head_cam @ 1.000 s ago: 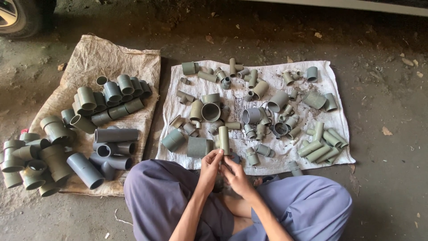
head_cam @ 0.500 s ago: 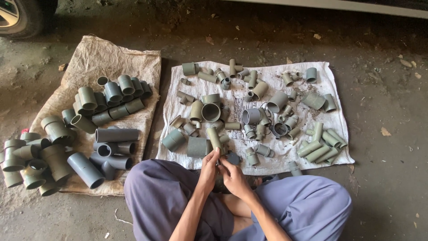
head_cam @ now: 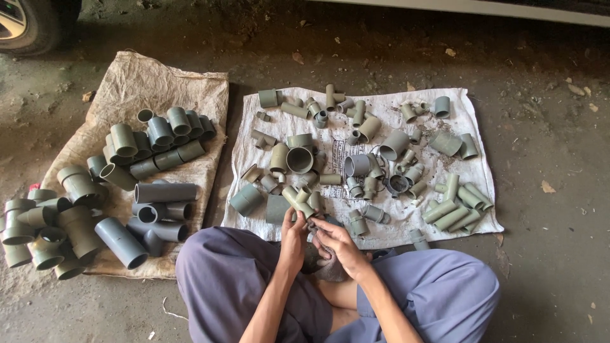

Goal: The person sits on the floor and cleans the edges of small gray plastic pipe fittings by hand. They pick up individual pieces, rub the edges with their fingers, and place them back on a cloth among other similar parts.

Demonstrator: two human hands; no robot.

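Gripping a small grey pipe fitting, the left hand is holding it at the white cloth's near edge. Beside it, the right hand is curling its fingers; whether it is holding anything cannot be told. More fittings are lying on the sack at left.

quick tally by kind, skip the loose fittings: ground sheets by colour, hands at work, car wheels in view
brown sack: 1
white sheet: 1
hands: 2, the left hand gripping an olive pipe fitting, the right hand close beside it
car wheel: 1
total: 5
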